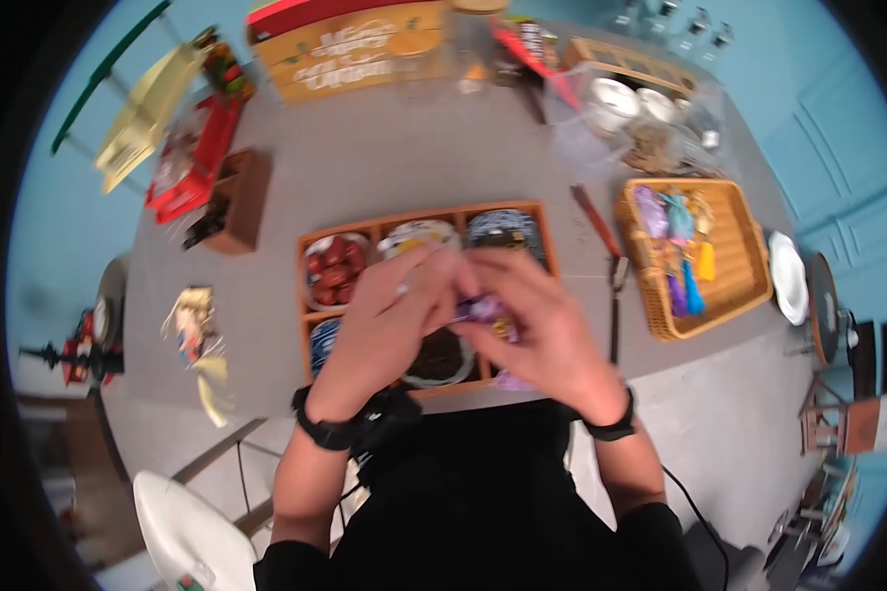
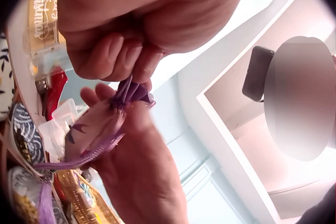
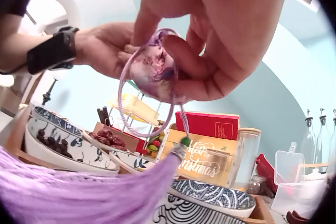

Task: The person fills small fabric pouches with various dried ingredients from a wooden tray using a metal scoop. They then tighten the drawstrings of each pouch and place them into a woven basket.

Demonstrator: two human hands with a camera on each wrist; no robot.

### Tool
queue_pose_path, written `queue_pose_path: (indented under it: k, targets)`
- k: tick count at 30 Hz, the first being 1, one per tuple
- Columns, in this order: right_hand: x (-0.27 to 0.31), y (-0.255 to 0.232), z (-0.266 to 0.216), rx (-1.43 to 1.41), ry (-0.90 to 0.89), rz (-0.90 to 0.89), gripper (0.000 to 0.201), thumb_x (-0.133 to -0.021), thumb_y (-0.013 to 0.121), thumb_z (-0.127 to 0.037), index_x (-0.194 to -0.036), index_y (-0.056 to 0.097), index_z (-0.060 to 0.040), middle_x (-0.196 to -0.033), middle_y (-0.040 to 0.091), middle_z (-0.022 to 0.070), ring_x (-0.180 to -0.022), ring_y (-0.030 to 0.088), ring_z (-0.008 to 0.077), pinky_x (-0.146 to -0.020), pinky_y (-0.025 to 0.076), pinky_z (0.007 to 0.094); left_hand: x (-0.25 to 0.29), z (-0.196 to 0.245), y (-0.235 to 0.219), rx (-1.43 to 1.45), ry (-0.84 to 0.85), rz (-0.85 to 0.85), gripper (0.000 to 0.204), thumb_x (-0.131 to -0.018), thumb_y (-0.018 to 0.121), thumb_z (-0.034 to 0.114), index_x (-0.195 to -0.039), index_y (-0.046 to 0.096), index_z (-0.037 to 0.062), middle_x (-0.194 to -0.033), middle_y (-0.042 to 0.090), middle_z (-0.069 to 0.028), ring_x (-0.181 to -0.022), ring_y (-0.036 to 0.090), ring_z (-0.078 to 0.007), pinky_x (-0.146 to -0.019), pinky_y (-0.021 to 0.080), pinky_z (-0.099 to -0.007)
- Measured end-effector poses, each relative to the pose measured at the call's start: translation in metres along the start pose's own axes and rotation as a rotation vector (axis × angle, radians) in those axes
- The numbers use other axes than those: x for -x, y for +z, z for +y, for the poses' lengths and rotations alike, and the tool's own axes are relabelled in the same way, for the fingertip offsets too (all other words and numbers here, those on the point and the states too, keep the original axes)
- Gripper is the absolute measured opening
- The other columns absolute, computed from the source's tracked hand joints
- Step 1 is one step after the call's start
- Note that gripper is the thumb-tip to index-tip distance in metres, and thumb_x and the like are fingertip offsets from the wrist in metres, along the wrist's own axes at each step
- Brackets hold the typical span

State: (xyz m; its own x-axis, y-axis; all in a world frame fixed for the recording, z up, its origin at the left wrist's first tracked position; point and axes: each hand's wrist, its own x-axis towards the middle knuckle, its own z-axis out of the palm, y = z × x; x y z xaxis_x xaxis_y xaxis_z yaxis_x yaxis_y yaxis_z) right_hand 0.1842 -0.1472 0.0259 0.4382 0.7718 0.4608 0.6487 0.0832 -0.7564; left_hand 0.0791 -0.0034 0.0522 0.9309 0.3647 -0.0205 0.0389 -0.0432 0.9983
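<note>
A small purple sachet (image 3: 152, 71) with a cord loop and a long lilac tassel (image 3: 105, 187) hangs between both hands, above a divided wooden tray (image 1: 429, 392) of bowls. My left hand (image 2: 142, 29) has its fingers curled on the gathered purple neck (image 2: 128, 94) of the sachet. The right hand (image 1: 537, 325) holds the sachet's body, its thumb and fingers around it in the right wrist view. In the head view the sachet is blurred and partly hidden by the fingers.
Bowls in the tray hold red dates (image 1: 335, 271) and dark pieces (image 1: 439, 360). To the right stands a wicker basket (image 1: 739, 266) with several tasselled sachets, beside a long dark tool (image 1: 601, 222). A wooden box (image 1: 232, 202) and a tasselled item (image 1: 197, 325) lie left.
</note>
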Motion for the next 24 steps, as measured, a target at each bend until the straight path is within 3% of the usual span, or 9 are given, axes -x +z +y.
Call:
queue_pose_path:
  k: [4,9,10,11,13,14,17,19,24]
  targets:
    - [0.013,-0.009,-0.007,0.249,-0.091,-0.080,0.027,-0.076,0.067,-0.007,-0.102,0.063,-0.0026,-0.094,0.060,0.0064,-0.084,0.060,0.0237,-0.072,0.046,0.0343,-0.001,-0.006,0.008,0.125,-0.068,0.073,0.034,-0.103,0.042,0.026,-0.085,0.058,0.0020,-0.058,0.038,0.0043,-0.054,0.033,-0.0040,-0.050,0.025,-0.0212]
    - [0.030,-0.043,-0.011,0.310,0.003,-0.124,0.023,-0.077,0.065,-0.007,-0.099,0.065,-0.0026,-0.084,0.060,0.0070,-0.070,0.058,0.0240,-0.068,0.045,0.0334,-0.002,0.000,0.016,0.123,-0.194,-0.086,0.034,-0.102,0.043,0.026,-0.090,0.061,-0.0005,-0.064,0.055,-0.0015,-0.056,0.048,-0.0068,-0.053,0.037,-0.0210]
    - [0.035,-0.058,-0.009,0.334,0.060,-0.093,0.022,-0.077,0.066,-0.008,-0.098,0.065,-0.0029,-0.080,0.058,0.0075,-0.068,0.058,0.0250,-0.067,0.045,0.0349,-0.002,-0.001,0.011,0.116,-0.197,-0.203,0.032,-0.100,0.045,0.025,-0.108,0.060,-0.0019,-0.085,0.065,-0.0096,-0.071,0.058,-0.0119,-0.061,0.045,-0.0231]
    - [0.039,-0.074,-0.006,0.355,0.114,-0.064,0.021,-0.077,0.066,-0.009,-0.097,0.065,-0.0032,-0.075,0.055,0.0081,-0.067,0.058,0.0261,-0.066,0.045,0.0364,-0.001,-0.004,0.008,0.120,-0.194,-0.208,0.032,-0.100,0.045,0.025,-0.108,0.060,-0.0019,-0.085,0.065,-0.0096,-0.071,0.058,-0.0119,-0.061,0.045,-0.0231]
    - [0.049,-0.110,0.001,0.418,0.222,0.002,0.021,-0.079,0.065,-0.008,-0.099,0.066,-0.0015,-0.070,0.054,0.0086,-0.060,0.055,0.0235,-0.058,0.045,0.0344,0.007,-0.012,0.000,0.144,-0.035,-0.117,0.038,-0.099,0.045,0.024,-0.126,0.051,-0.0014,-0.103,0.064,-0.0137,-0.085,0.060,-0.0157,-0.067,0.047,-0.0257]
    - [0.053,-0.127,0.000,0.449,0.317,0.037,0.022,-0.080,0.065,-0.008,-0.101,0.067,-0.0009,-0.070,0.054,0.0087,-0.058,0.054,0.0209,-0.057,0.045,0.0325,0.014,-0.018,-0.019,0.137,-0.080,-0.159,0.045,-0.099,0.044,0.025,-0.136,0.041,-0.0010,-0.112,0.062,-0.0153,-0.093,0.060,-0.0187,-0.073,0.048,-0.0284]
    - [0.070,-0.181,0.013,0.444,0.527,0.174,0.024,-0.083,0.066,-0.010,-0.104,0.066,0.0010,-0.073,0.057,0.0090,-0.058,0.055,0.0154,-0.053,0.044,0.0287,0.047,-0.034,-0.061,0.225,-0.143,-0.072,0.045,-0.100,0.045,0.030,-0.129,0.046,-0.0031,-0.108,0.063,-0.0145,-0.088,0.060,-0.0182,-0.070,0.047,-0.0274]
    - [0.076,-0.220,0.033,0.595,0.544,0.199,0.022,-0.083,0.066,-0.010,-0.102,0.066,0.0022,-0.076,0.061,0.0100,-0.059,0.057,0.0150,-0.055,0.045,0.0284,0.072,-0.045,-0.081,0.190,-0.175,0.126,0.044,-0.100,0.045,0.032,-0.127,0.047,-0.0032,-0.103,0.063,-0.0127,-0.084,0.059,-0.0157,-0.068,0.045,-0.0247]
    - [0.067,-0.292,0.113,0.797,0.783,0.138,0.024,-0.082,0.067,-0.020,-0.088,0.066,0.0029,-0.071,0.065,0.0157,-0.063,0.064,0.0258,-0.060,0.049,0.0358,0.120,-0.069,-0.112,0.227,-0.166,0.491,0.042,-0.100,0.047,0.030,-0.126,0.048,-0.0028,-0.095,0.061,-0.0091,-0.079,0.056,-0.0114,-0.065,0.042,-0.0215]
